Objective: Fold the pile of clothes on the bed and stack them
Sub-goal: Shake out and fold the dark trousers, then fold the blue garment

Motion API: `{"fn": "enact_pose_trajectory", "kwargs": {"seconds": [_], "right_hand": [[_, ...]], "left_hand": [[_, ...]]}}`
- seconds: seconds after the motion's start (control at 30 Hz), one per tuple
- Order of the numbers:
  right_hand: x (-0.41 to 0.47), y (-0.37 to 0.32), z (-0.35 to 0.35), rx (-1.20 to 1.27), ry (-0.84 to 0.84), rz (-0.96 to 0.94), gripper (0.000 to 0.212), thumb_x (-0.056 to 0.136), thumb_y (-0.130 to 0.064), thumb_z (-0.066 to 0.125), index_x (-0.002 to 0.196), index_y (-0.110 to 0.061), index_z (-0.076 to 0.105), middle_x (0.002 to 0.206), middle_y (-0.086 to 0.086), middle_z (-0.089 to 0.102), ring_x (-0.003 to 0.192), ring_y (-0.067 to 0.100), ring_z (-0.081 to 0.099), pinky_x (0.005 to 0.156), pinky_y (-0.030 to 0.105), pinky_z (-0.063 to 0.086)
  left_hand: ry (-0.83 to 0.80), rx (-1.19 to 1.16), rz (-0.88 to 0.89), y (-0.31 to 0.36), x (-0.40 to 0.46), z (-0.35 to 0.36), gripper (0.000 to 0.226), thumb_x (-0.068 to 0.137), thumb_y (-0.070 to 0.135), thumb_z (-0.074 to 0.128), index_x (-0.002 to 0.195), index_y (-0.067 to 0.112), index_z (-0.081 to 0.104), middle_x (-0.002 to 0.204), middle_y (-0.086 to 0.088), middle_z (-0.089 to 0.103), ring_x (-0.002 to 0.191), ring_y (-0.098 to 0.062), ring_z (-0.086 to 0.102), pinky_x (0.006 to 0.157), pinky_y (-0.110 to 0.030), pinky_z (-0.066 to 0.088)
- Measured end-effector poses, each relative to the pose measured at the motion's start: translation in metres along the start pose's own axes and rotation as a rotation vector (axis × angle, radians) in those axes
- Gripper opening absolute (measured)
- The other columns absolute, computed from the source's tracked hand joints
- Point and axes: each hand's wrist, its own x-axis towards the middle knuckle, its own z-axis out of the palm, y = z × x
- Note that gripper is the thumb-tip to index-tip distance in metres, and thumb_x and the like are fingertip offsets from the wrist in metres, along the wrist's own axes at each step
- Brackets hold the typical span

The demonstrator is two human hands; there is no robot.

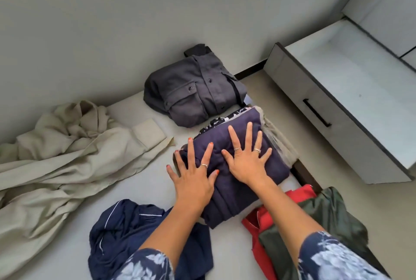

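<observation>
Head view, left hand: the left hand [193, 178] is lying flat on the near-left part of the folded navy garment [236, 167], its fingers [208, 151] spread wide and straight, pressing down on the cloth.
Head view, right hand: the right hand [246, 158] is pressing flat on the middle of the same garment, fingers straight and fanned apart, holding nothing.
Folded navy garment: it is sitting on top of a small stack near the right edge of the bed [139, 180], with a patterned piece [213, 122] and a pale one showing beneath it at the far side.
Grey shirt [193, 90]: it is lying folded just beyond the stack, touching its far edge, with something black peeking out behind it.
Beige garment [67, 158]: it is sprawling unfolded on the left of the bed, well apart from the hands.
Dark blue garment [126, 230]: it is lying crumpled near the person, under the left forearm.
Red garment [256, 219] and dark green garment [326, 219]: they are lying together at the near-right edge of the bed, the green one overlapping the red.
Drawer [337, 108]: it is standing pulled open, right of the bed.
</observation>
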Motion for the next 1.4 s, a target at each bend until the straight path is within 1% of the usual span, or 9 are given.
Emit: {"fn": "enact_pose_trajectory", "kwargs": {"seconds": [0.27,0.47,0.6,0.8,0.9,1.03,1.2,1.3,1.4], "right_hand": [[0.029,0.010,0.023,-0.052,-0.096,-0.001,0.076,0.093,-0.065,0.025,0.118,-0.055,-0.046,0.128,-0.009,-0.061,0.137,0.032,-0.038,0.104,0.071,-0.010],[0.036,0.009,0.030,-0.082,-0.045,0.013,0.077,0.092,-0.066,0.027,0.118,-0.053,-0.044,0.145,0.001,-0.047,0.138,0.033,-0.035,0.104,0.071,-0.010],[0.022,0.003,0.026,-0.065,0.000,0.035,0.074,0.093,-0.064,0.028,0.134,-0.053,-0.032,0.151,-0.002,-0.039,0.142,0.031,-0.028,0.106,0.070,-0.004],[-0.048,-0.023,0.016,0.067,0.218,0.050,0.063,0.099,-0.041,0.039,0.153,-0.029,0.010,0.161,0.010,-0.001,0.147,0.030,0.004,0.113,0.060,0.011],[-0.088,-0.035,0.024,0.053,0.339,-0.050,0.058,0.095,-0.037,0.042,0.148,-0.014,0.032,0.155,0.017,0.024,0.143,0.032,0.023,0.110,0.060,0.021],[-0.131,-0.065,0.041,-0.048,0.441,-0.295,0.056,0.086,-0.031,0.047,0.138,-0.010,0.046,0.146,0.017,0.040,0.132,0.029,0.036,0.105,0.053,0.031],[-0.151,-0.109,0.075,-0.093,0.063,-0.614,0.059,0.091,-0.030,0.055,0.143,-0.009,0.039,0.151,0.013,0.036,0.136,0.028,0.038,0.109,0.044,0.033],[-0.155,-0.130,0.095,-0.154,-0.261,-0.480,0.082,0.091,-0.059,0.046,0.153,-0.020,0.010,0.161,0.001,0.012,0.148,0.018,0.009,0.118,0.046,0.008],[-0.155,-0.143,0.106,-0.095,-0.384,-0.293,0.093,0.083,-0.068,0.051,0.153,-0.024,0.009,0.159,0.000,0.015,0.148,0.022,0.008,0.115,0.057,0.002]], "left_hand": [[-0.108,-0.031,-0.023,-0.013,0.029,0.031,0.078,0.092,0.062,0.036,0.126,0.058,-0.034,0.143,0.007,-0.047,0.145,-0.035,-0.010,0.112,-0.062,0.006],[-0.044,-0.017,-0.027,-0.013,0.041,0.047,0.086,0.090,0.060,0.043,0.123,0.057,-0.037,0.142,0.002,-0.046,0.143,-0.041,-0.007,0.111,-0.062,0.012],[-0.095,-0.068,0.047,-0.019,0.032,0.033,0.082,0.092,0.052,0.047,0.138,0.057,-0.021,0.146,0.005,-0.044,0.143,-0.043,0.001,0.110,-0.064,0.010],[0.183,-0.031,0.244,-0.093,-0.060,0.020,0.060,0.096,0.052,0.024,0.145,0.048,-0.010,0.159,0.008,-0.017,0.147,-0.028,0.007,0.115,-0.053,0.014],[0.223,-0.080,0.006,-0.164,-0.102,0.018,0.061,0.097,0.046,0.030,0.152,0.031,0.008,0.161,0.000,0.001,0.147,-0.021,0.010,0.115,-0.049,0.017],[0.218,-0.146,-0.444,-0.253,-0.163,0.010,0.057,0.098,0.033,0.044,0.147,0.007,0.029,0.153,-0.017,0.026,0.140,-0.033,0.026,0.113,-0.047,0.026],[0.064,-0.165,-0.687,-0.310,-0.222,0.023,0.058,0.100,0.040,0.036,0.147,0.008,0.028,0.156,-0.014,0.020,0.143,-0.032,0.018,0.115,-0.045,0.020],[0.045,-0.193,-0.659,-0.313,-0.237,0.032,0.058,0.100,0.040,0.036,0.148,0.009,0.028,0.156,-0.011,0.019,0.143,-0.030,0.017,0.115,-0.043,0.020],[0.026,-0.197,-0.566,-0.313,-0.245,0.041,0.059,0.100,0.042,0.036,0.148,0.012,0.025,0.157,-0.009,0.017,0.144,-0.028,0.015,0.116,-0.041,0.018]]}}
